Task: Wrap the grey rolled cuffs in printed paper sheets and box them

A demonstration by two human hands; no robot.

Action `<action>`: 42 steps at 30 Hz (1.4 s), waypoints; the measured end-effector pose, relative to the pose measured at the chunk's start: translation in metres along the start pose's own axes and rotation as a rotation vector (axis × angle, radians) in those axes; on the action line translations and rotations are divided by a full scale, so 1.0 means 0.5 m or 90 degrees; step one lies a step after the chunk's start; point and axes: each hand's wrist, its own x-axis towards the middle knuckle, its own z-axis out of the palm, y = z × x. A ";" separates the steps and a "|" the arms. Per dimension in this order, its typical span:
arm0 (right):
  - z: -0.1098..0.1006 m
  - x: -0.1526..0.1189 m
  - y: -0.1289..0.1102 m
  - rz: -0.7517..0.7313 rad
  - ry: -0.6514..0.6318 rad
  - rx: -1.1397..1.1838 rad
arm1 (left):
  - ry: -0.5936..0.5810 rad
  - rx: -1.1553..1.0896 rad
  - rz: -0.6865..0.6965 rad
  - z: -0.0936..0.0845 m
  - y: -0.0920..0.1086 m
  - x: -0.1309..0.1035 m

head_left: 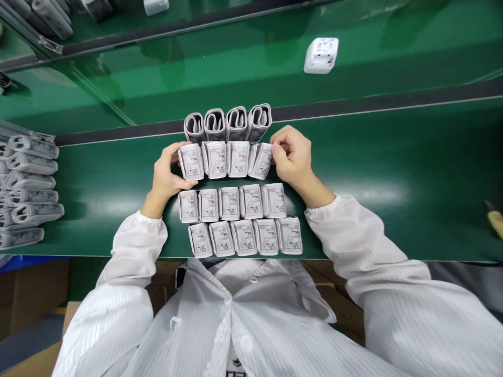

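Rolled grey-white cuffs with printed line drawings, resembling blood-pressure cuffs, lie in rows on the green bench. My left hand (165, 173) curves around the leftmost cuff (191, 162) of the second row from the back, thumb at its near edge and fingers at its far side. At the other end of that row, my right hand (293, 157) has its fingers bent against the right edge of a tilted cuff (260, 161). Behind stand several cuffs (237, 123) with their coiled ends showing. Two nearer rows of cuffs (240, 202) lie between my forearms and the bench's front edge.
More rolled cuffs (33, 180) are stacked at the far left. A white power socket (321, 55) sits on the green surface beyond the dark strip (334, 108). A yellow-handled tool (495, 222) lies at the right edge. Cardboard boxes (37, 293) are below the bench.
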 end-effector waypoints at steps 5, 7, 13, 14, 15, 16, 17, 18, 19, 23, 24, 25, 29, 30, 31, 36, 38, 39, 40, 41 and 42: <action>0.000 0.001 -0.002 -0.012 0.002 0.018 | 0.013 -0.010 0.013 0.001 -0.011 -0.003; 0.000 0.001 0.000 -0.003 -0.002 0.011 | 0.011 -0.012 0.012 0.000 -0.015 -0.003; -0.001 -0.001 0.006 0.016 -0.010 -0.001 | 0.005 0.004 -0.004 -0.002 -0.010 0.001; -0.001 -0.001 0.007 0.017 -0.010 -0.002 | 0.004 0.005 -0.007 -0.002 -0.007 0.002; -0.001 -0.001 0.007 0.019 -0.011 -0.004 | 0.004 0.005 -0.009 -0.002 -0.005 0.003; -0.001 -0.001 0.007 0.021 -0.012 -0.007 | 0.004 0.004 -0.011 -0.002 -0.003 0.003; -0.001 -0.001 0.006 0.024 -0.013 -0.008 | 0.004 0.004 -0.012 -0.002 -0.001 0.004; -0.001 -0.001 0.006 0.025 -0.013 -0.010 | 0.004 0.004 -0.013 -0.002 0.000 0.004; -0.001 0.000 0.005 0.024 -0.013 -0.010 | 0.004 0.005 -0.013 -0.002 0.000 0.004; -0.001 0.000 0.004 0.013 -0.009 -0.005 | 0.007 0.002 -0.011 0.000 -0.003 0.003; -0.001 0.000 0.004 0.014 -0.008 -0.007 | 0.009 -0.004 -0.008 0.000 -0.004 0.002; -0.001 0.000 0.004 0.016 -0.007 -0.009 | 0.010 -0.009 -0.005 0.001 -0.005 0.002; -0.001 -0.001 0.009 0.021 -0.009 -0.021 | -0.005 -0.004 -0.010 0.000 -0.004 0.004; -0.001 -0.002 0.010 0.020 -0.010 -0.024 | -0.008 -0.004 -0.014 -0.001 -0.003 0.004; -0.001 -0.002 0.011 0.020 -0.012 -0.025 | -0.010 -0.006 -0.017 -0.001 -0.001 0.005; -0.002 -0.003 0.010 -0.011 -0.006 0.014 | -0.022 -0.016 -0.021 -0.004 0.009 0.009; -0.002 -0.004 0.008 -0.025 -0.003 0.040 | -0.041 -0.008 -0.029 -0.005 0.012 0.012; -0.002 -0.005 0.007 -0.029 -0.004 0.054 | -0.052 -0.005 -0.033 -0.005 0.013 0.013; -0.003 -0.006 0.006 -0.030 -0.008 0.069 | -0.061 -0.004 -0.036 -0.006 0.014 0.015; -0.003 -0.006 0.007 -0.029 -0.012 0.084 | -0.068 -0.005 -0.036 -0.006 0.015 0.016; -0.003 -0.006 0.008 -0.028 -0.017 0.095 | -0.071 -0.009 -0.033 -0.006 0.016 0.017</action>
